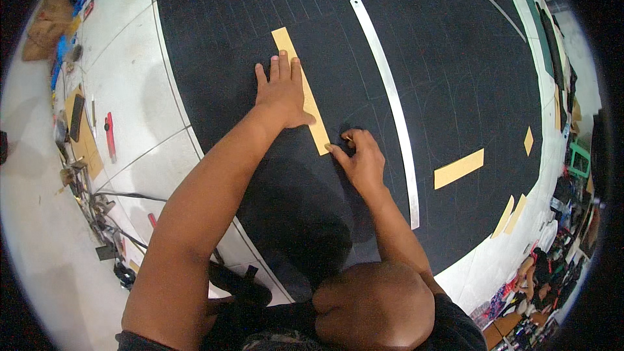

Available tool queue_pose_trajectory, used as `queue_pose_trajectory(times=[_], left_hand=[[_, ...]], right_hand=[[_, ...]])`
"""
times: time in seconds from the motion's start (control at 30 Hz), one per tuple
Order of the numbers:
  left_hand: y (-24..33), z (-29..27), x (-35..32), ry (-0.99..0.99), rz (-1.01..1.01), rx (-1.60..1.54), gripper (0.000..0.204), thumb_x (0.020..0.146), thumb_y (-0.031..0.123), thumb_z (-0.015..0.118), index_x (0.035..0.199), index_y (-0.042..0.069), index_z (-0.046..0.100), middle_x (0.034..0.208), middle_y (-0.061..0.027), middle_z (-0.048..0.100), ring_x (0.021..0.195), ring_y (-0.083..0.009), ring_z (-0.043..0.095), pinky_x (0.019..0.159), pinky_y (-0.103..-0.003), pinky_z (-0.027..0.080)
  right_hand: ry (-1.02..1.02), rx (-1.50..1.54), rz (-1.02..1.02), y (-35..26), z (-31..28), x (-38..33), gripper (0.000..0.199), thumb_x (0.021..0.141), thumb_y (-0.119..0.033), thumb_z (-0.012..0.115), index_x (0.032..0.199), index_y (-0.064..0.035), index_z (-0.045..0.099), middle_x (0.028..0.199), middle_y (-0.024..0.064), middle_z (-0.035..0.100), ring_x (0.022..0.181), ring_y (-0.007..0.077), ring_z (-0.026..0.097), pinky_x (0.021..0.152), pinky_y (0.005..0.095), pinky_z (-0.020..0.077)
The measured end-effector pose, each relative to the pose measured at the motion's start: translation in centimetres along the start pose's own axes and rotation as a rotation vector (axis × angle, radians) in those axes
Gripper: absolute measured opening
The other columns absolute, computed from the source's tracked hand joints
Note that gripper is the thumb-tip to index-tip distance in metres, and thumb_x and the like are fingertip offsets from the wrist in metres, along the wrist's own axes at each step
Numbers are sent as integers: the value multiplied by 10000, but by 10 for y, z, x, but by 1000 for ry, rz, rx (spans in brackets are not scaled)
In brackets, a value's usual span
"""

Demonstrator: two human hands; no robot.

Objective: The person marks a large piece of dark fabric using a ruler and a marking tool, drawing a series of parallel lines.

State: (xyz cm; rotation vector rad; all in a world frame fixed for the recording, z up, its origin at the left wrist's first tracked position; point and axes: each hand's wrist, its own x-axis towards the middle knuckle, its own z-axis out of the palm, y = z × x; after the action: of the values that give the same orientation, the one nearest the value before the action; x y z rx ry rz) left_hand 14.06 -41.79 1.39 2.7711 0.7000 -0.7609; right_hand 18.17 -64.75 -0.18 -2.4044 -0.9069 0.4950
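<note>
A narrow yellow card strip [315, 123] lies aslant on a large spread of black cloth [227, 84]. My left hand [281, 94] presses flat across it, fingers fanned out, with the thumb at the strip's edge. At the strip's near end is my right hand [361, 159], its fingers bent and pinched together. Whatever they grip is too small to make out. To the right of both hands a long steel ruler [394, 97] rests on the cloth. Fine pale lines run over the cloth.
A shorter yellow card piece [459, 168] and a small yellow diamond [528, 141] lie further right. Two slim yellow pieces [515, 214] are at the cloth's right edge. On the pale tiles [127, 91] at left sits a red cutter [110, 136]. Clutter lines the right side.
</note>
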Motion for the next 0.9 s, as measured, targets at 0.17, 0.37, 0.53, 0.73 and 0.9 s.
queue_pose_trajectory(times=[0.17,0.37,0.53,0.73,0.9], left_hand=[[2,-3,-5,-39,-32,-4,1549,549,713,880,1606,-69,60,1668,-339,42,1563,-471,69,1192,-718,113],[8,-11,-3,-87,-44,12,1532,569,684,892,1606,-75,57,1669,-338,46,1567,-463,46,1182,-732,113],[9,-11,-3,-81,-48,14,1537,559,689,892,1602,-81,65,1665,-343,55,1563,-472,62,1181,-733,123],[10,-10,-1,-93,-54,65,1566,545,718,878,1598,-84,42,1663,-348,37,1558,-483,76,1176,-738,140],[9,-10,-1,-109,-44,65,1558,565,731,862,1597,-85,27,1663,-348,31,1559,-483,67,1176,-737,135]], right_hand=[[-20,9,-1,-3,0,0,389,818,-318,845,1054,-63,670,914,128,645,877,317,675,772,435,545],[279,134,-122,5,-16,2,257,1030,-261,595,1044,-26,697,939,179,655,923,390,669,821,450,538],[-69,353,34,0,-17,-16,366,1099,-271,477,1074,18,700,940,134,707,865,236,693,809,352,537],[-207,378,45,-6,-12,-24,224,1040,-175,575,1139,7,659,1131,211,699,1055,390,684,926,424,535],[-201,310,-45,-5,-10,-24,200,1033,-170,580,1110,-7,665,1118,206,702,1059,402,673,935,452,527]])
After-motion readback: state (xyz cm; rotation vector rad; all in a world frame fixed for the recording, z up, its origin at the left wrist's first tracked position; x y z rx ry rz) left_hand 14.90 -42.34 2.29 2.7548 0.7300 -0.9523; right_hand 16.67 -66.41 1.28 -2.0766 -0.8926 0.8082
